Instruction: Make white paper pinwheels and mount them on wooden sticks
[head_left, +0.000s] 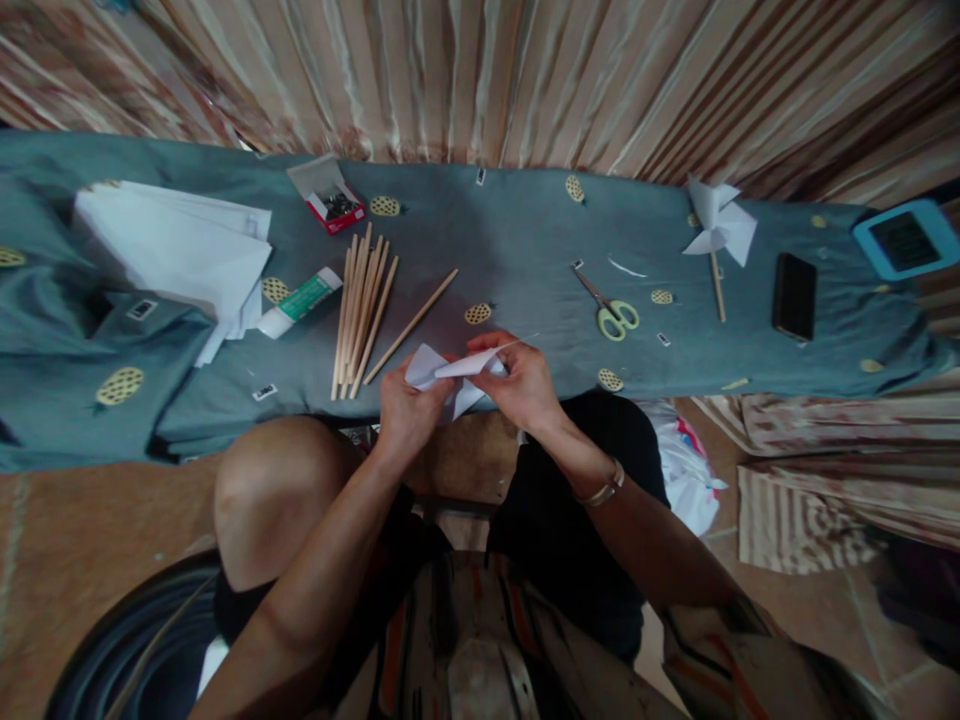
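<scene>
Between my two hands, at the table's near edge, is a piece of white paper (463,368) with curled and folded flaps. My left hand (412,405) pinches its left side. On the other side my right hand (521,385) grips a flap between thumb and fingers. Just beyond my left hand lies a single wooden stick (412,325), next to a bundle of several wooden sticks (361,310). Scissors (611,310) with green handles rest on the cloth to the right of my hands. A finished-looking paper pinwheel (720,228) on a stick lies farther right.
A green patterned cloth (525,260) covers the long table. At left are stacked white paper sheets (176,245), a glue stick (300,303) and an open box of small metal pieces (335,205). A dark phone (795,297) and a blue-framed device (906,240) lie at right. Striped curtains (450,80) hang behind.
</scene>
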